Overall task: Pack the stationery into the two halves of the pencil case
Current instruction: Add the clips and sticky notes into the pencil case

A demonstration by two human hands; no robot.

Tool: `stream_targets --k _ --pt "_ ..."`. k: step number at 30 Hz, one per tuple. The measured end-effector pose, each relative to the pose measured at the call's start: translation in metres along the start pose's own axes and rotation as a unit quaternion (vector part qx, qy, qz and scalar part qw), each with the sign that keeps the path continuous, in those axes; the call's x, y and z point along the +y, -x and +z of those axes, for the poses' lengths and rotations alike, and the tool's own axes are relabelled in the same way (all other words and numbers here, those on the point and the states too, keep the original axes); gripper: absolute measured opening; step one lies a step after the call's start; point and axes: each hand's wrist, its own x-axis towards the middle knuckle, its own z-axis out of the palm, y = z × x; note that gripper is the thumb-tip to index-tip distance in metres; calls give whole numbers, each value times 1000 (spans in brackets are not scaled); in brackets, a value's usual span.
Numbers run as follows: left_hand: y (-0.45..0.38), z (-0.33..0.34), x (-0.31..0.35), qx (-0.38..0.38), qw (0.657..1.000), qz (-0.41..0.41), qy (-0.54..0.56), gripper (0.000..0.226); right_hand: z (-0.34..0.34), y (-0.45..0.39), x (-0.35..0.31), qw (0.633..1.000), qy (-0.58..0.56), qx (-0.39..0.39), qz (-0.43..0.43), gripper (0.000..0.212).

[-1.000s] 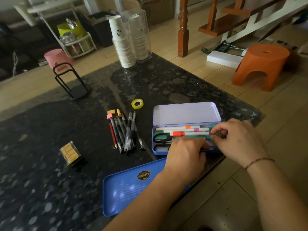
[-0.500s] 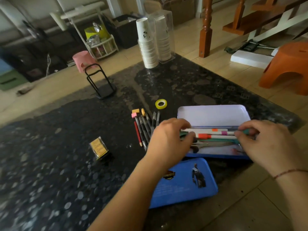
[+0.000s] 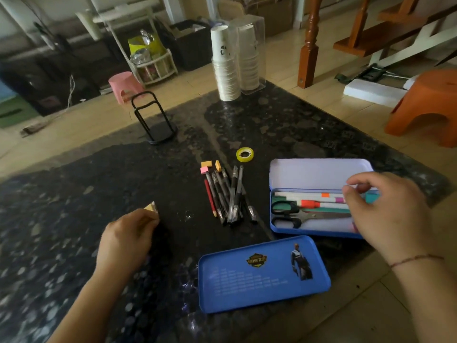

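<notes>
- Far left, the left hand (image 3: 127, 240) is down on the dark speckled table (image 3: 74, 194), fingers curled onto a small yellowish packet (image 3: 151, 208). Only a corner pokes out past the fingertips, so can't say what's in it, and I honestly can't tell if it's properly gripped or just touched.
- Further back there's a black wire stand (image 3: 154, 120), empty-looking loop on a round base.
- Middle of the table: a loose bunch of pens (image 3: 228, 196) fanned out, with a red pencil (image 3: 210, 198) on its left edge. Right at the top of the bunch sit a few little erasers (image 3: 209, 166), pink and orange.
- Just behind those, a yellow tape roll (image 3: 244, 154) lying flat.
- Way at the back edge, stacked paper cups (image 3: 225, 65).
- Near the front, the blue pencil case tray (image 3: 263, 273) lies apart from the rest, nothing in it.
- To the right, the open pencil case (image 3: 319, 174), lid up. Inside: white markers (image 3: 309, 195) with coloured bands along the back, black-handled scissors (image 3: 286, 215) in front of them.
- Right hand (image 3: 385, 214) hovers over the case's right end, thumb and forefinger loosely pinched near the marker tips, can't tell if they actually hold anything.
</notes>
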Motion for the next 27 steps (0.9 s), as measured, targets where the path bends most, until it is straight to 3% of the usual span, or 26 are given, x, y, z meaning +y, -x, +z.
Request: stream_targets --k 3,5,7,10,14,17,19,21,23,27 --pt "1 -15 19 49 982 -68 167 14 -2 2 -14 997 -57 -3 -42 11" --pt "7 -23 46 38 946 -84 312 9 -5 4 -24 984 -142 -93 -50 18" --pt "17 -27 81 -32 884 -81 460 7 -7 4 -34 952 -211 -215 -44 39" --pt "29 -16 127 -153 833 -44 531 15 -9 6 -39 913 -259 -310 -56 51" --pt "27 8 172 -233 775 -19 588 13 -12 3 -26 931 -250 -262 -52 23" --pt "18 27 194 -261 720 -36 642 28 -14 -1 -9 937 -274 -217 -15 16" --pt "13 41 206 -242 735 -47 631 46 -14 -3 1 941 -273 -199 3 19" --pt "11 54 214 -192 814 -19 548 41 -13 -5 11 951 -249 -181 27 19" --pt "10 64 218 -154 884 52 438 15 -11 -6 19 962 -210 -172 43 17" --pt "18 79 218 -169 927 168 291 7 -8 -7 30 969 -139 -194 58 19"
